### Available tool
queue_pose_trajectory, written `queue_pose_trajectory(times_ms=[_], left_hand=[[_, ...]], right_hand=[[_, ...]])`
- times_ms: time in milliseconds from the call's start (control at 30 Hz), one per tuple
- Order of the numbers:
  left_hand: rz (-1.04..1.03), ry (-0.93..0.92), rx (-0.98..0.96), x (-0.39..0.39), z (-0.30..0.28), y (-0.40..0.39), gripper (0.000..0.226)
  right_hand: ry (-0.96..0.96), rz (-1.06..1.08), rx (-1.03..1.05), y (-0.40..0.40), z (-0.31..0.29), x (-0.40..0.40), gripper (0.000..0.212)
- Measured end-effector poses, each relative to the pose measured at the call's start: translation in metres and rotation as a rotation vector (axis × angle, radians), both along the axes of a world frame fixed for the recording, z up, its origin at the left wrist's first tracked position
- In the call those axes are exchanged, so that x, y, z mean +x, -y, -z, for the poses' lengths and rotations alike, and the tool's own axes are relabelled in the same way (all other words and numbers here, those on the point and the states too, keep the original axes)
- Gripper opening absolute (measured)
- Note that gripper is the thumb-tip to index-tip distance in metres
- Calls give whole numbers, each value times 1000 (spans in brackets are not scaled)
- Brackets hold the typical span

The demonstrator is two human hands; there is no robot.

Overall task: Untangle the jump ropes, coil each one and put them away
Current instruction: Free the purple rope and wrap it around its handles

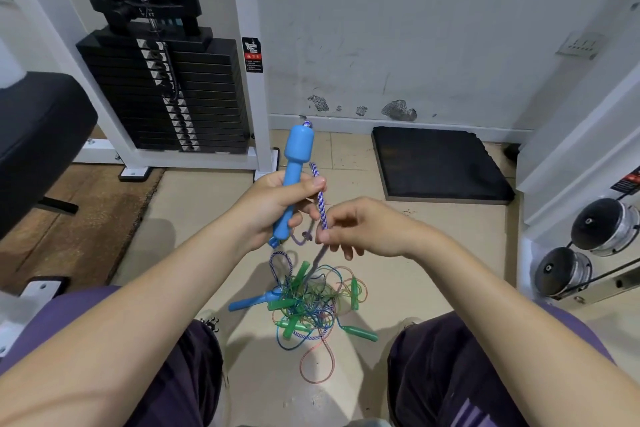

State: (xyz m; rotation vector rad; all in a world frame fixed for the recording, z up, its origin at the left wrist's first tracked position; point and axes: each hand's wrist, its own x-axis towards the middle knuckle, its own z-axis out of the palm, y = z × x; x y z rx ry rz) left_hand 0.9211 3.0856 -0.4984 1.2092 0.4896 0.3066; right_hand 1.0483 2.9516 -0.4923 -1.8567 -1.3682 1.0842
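My left hand (273, 204) grips an upright blue jump-rope handle (294, 177). A purple-and-white braided rope (320, 198) loops beside the handle. My right hand (360, 227) pinches that rope just right of my left hand. The rope drops from my fingers into a tangled pile of ropes (308, 302) on the floor between my knees. The pile holds thin green, blue and orange cords, several green handles (355, 293) and a second blue handle (252, 302).
A weight-stack machine (166, 90) with a white frame stands at the back left, a black padded bench (38, 135) to its left. A black mat (436, 166) lies by the wall. Dumbbells (585, 246) sit on a rack at the right.
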Motion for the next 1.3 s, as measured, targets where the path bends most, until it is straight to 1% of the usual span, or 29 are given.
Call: queue_pose_trajectory(times_ms=[67, 167, 233, 300, 367, 500, 600, 667, 733, 800, 867, 933, 1033, 1133, 1167, 1267, 1300], left_hand=[[-8, -9, 16, 0, 1, -2, 35], [60, -86, 97, -4, -1, -4, 42], [147, -169, 184, -7, -1, -3, 36], [212, -226, 281, -7, 2, 0, 24], [229, -251, 349, -6, 5, 3, 16], [206, -253, 379, -3, 7, 8, 14], [122, -196, 289, -1, 4, 6, 17], [59, -145, 205, 0, 2, 3, 23], [48, -101, 148, 1, 0, 2, 32], [51, -66, 98, 1, 1, 0, 29], [56, -35, 58, 1, 2, -2, 22], [50, -11, 46, 0, -1, -3, 24], [27, -8, 97, -3, -6, -6, 31], [31, -76, 126, -5, -5, -7, 35], [41, -95, 121, -5, -3, -7, 33], [79, -76, 107, -5, 0, 2, 25], [76, -69, 121, -5, 1, 5, 28]], right_hand=[[-44, 78, 80, -1, -2, 3, 18], [-280, 226, 281, 1, -16, 8, 16], [-480, 312, 414, 4, -27, 11, 17], [-645, 361, 507, 6, -36, 15, 17], [-711, 358, 534, 8, -41, 16, 16], [-675, 333, 511, 8, -37, 12, 15], [-537, 374, 466, 7, -32, 13, 13], [-418, 362, 355, 7, -27, 14, 13], [-311, 256, 190, 8, -18, 13, 15], [-222, 128, 47, 8, -10, 8, 13], [-161, 47, -16, 6, -4, 2, 9], [-165, 58, 14, 3, -3, -1, 8], [-212, 175, 170, 1, -12, 1, 13], [-315, 248, 322, 3, -24, 8, 16], [-356, 259, 353, 3, -27, 10, 18], [-476, 272, 421, 2, -32, 9, 20], [-507, 278, 439, 1, -32, 9, 20]])
